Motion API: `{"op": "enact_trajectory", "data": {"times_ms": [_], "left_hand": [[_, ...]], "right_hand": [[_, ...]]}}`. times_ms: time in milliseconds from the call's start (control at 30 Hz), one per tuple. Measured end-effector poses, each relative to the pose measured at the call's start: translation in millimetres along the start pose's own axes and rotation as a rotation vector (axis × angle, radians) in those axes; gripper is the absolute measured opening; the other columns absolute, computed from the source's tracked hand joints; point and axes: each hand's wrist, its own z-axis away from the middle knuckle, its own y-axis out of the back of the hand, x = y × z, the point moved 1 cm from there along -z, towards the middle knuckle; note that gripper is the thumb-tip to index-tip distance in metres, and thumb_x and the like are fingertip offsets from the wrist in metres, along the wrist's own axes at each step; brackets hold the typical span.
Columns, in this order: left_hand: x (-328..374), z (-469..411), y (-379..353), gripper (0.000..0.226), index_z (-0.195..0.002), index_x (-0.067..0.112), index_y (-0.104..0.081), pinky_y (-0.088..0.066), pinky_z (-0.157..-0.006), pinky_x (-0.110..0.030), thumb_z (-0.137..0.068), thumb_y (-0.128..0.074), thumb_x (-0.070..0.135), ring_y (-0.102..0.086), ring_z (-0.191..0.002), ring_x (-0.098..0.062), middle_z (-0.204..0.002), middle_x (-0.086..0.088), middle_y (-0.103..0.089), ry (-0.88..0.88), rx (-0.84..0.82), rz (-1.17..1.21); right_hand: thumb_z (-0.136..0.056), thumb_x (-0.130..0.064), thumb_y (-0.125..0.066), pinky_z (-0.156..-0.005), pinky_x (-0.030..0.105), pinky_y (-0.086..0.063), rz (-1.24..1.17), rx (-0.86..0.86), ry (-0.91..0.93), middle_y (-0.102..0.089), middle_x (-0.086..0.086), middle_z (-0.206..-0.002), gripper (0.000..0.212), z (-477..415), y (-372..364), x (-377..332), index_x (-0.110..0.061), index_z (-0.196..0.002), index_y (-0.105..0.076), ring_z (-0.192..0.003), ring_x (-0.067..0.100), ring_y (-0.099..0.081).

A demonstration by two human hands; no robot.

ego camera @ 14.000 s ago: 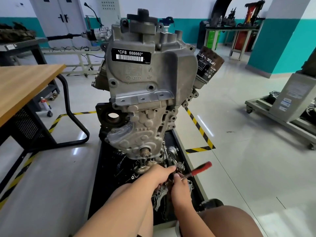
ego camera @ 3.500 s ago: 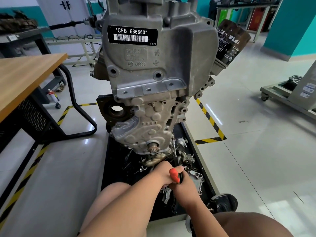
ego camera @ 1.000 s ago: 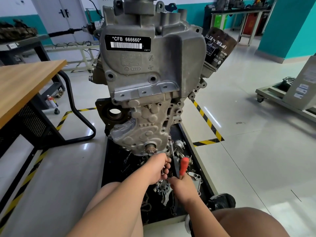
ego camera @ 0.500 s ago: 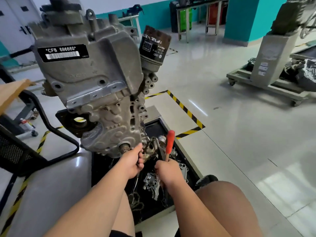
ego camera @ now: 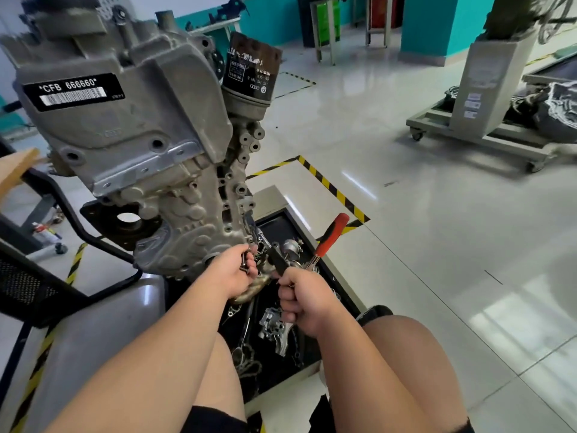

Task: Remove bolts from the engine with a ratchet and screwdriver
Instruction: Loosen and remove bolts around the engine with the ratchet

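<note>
Glossy pale floor (ego camera: pixel 421 245) (hazard-striped tape (ego camera: pixel 331 189)) beneath teal walls (ego camera: pixel 427 23).

Black label (ego camera: pixel 73 92) on engine (ego camera: pixel 131 145): "*CFB 666660*", barcode beneath. Oil filter (ego camera: pixel 249 70) print illegible.

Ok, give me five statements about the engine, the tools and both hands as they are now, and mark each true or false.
1. The right hand grips a tool with a red handle. True.
2. The left hand rests on the wooden table. False: it is down at the lower end of the engine, closed around small metal parts.
3. The oil filter lies in the black tray. False: it sits on the upper right side of the engine.
4. Loose metal parts lie in the black tray below the engine. True.
5. The label on the engine reads CFB 666660. True.
</note>
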Motion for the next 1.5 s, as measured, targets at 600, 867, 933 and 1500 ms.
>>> {"op": "enact_trajectory", "data": {"times_ms": [600,867,933,1500], "left_hand": [[15.0,5.7,39.3,0.029,-0.084,0.012,-0.059,-0.031,-0.033,-0.014,-0.102,-0.045,0.030,-0.038,-0.033,-0.003,-0.043,0.006,-0.044,-0.079,0.002,0.302],[12.8,-1.2,41.4,0.029,-0.079,0.011,-0.061,-0.029,-0.032,-0.013,-0.100,-0.051,0.029,-0.033,-0.032,-0.004,-0.044,0.008,-0.042,-0.073,0.002,0.200],[13.0,-5.6,38.1,0.028,-0.081,0.010,-0.060,-0.027,-0.031,-0.013,-0.100,-0.052,0.028,-0.032,-0.031,-0.003,-0.043,0.008,-0.042,-0.068,0.026,0.162],[34.5,-30.9,-28.5,0.030,-0.085,0.016,-0.058,-0.021,-0.035,-0.013,-0.105,-0.040,0.027,-0.028,-0.027,-0.001,-0.037,0.011,-0.035,-0.134,0.055,-0.013]], "right_hand": [[-0.088,-0.015,-0.042,-0.040,0.017,-0.018,0.288,-0.146,-0.061,-0.024,-0.005,-0.049,0.023,17.4,0.8,-13.2,-0.012,-0.099,-0.062,-0.039,0.010,-0.016],[-0.070,-0.016,-0.051,-0.041,0.020,-0.023,0.429,-0.057,0.058,-0.029,-0.002,-0.046,0.018,14.1,3.2,-8.7,-0.012,-0.088,-0.048,-0.038,0.013,-0.022],[-0.065,-0.017,-0.053,-0.041,0.022,-0.029,0.610,0.027,0.140,-0.037,-0.004,-0.041,0.013,14.1,4.4,-9.1,-0.015,-0.071,-0.042,-0.034,0.014,-0.031],[-0.076,-0.015,-0.048,-0.047,0.026,-0.033,0.741,0.173,0.379,-0.043,-0.014,-0.045,0.019,-3.0,1.2,-2.2,-0.033,-0.070,-0.049,-0.040,0.005,-0.037]]}}
